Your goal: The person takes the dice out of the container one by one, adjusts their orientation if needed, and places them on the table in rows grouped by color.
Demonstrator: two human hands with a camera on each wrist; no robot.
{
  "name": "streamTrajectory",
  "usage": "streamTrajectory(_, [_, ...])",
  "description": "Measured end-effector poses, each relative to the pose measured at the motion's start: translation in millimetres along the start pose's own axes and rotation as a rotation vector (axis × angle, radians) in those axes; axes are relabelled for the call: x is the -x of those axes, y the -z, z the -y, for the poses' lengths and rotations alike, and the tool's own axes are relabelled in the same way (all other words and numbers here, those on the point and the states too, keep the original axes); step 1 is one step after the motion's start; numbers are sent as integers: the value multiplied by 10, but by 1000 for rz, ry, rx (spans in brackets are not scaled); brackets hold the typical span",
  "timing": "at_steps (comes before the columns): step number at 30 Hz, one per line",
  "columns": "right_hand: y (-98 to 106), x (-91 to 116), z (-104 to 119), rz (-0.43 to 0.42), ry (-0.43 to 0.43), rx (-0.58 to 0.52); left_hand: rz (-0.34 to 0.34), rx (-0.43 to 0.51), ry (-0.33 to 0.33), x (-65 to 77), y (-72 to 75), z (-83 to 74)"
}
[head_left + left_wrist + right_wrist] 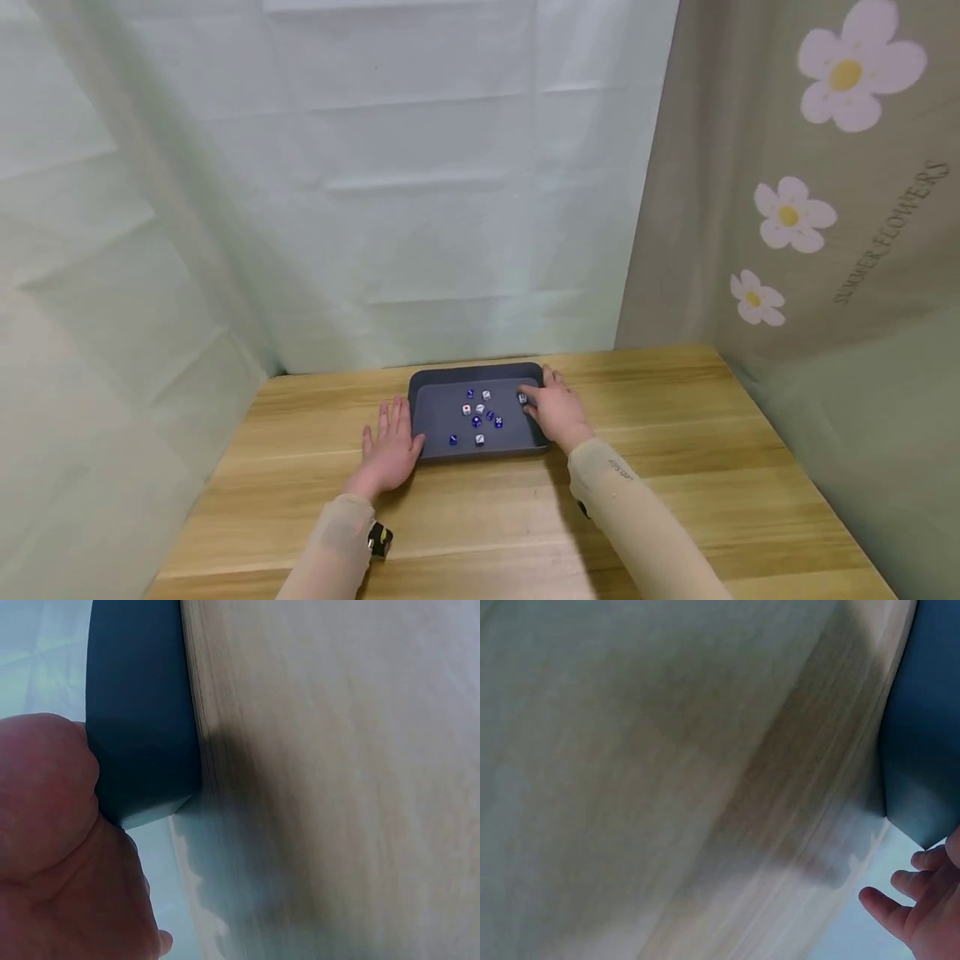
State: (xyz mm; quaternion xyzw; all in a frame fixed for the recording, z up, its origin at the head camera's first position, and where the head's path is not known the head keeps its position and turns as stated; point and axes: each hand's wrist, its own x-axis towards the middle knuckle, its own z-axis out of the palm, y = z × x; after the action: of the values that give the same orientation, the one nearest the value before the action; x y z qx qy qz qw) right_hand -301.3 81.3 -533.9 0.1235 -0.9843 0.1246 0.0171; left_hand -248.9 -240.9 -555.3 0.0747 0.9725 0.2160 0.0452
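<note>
A dark grey rectangular tray point(480, 452) lies on the wooden table, with several blue and white dice inside, such as a blue die point(453, 439) and a white die point(467, 409). My left hand point(388, 452) rests against the tray's left side, fingers straight and thumb at the front left corner. In the left wrist view, the thumb side of that hand touches the tray wall point(142, 712). Over the tray's right edge, my right hand point(558, 411) pinches a die point(522, 399) between thumb and index finger. Its other fingers point(889, 909) extend outside the tray in the right wrist view.
The wooden table point(480, 525) stretches around the tray. Behind it hangs a pale curtain point(420, 208), close to the table's back edge. A flowered curtain point(825, 350) hangs on the right.
</note>
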Motion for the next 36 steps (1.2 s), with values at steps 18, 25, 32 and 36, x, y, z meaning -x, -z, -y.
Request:
streamTrajectory(18, [-31,-22,-17,-50,7,13,-5,36,-3,-20,-25,-17])
streamTrajectory(25, [-3,-58,0,-33,9,12,16,22,15,-10,31,0])
streamTrajectory(32, [20,-20,-79,-90,41,-119,23,5,25,23,71,-61])
streamTrajectory(36, [73,24,-193,-121,60,-206,25,8,29,51,123,-125])
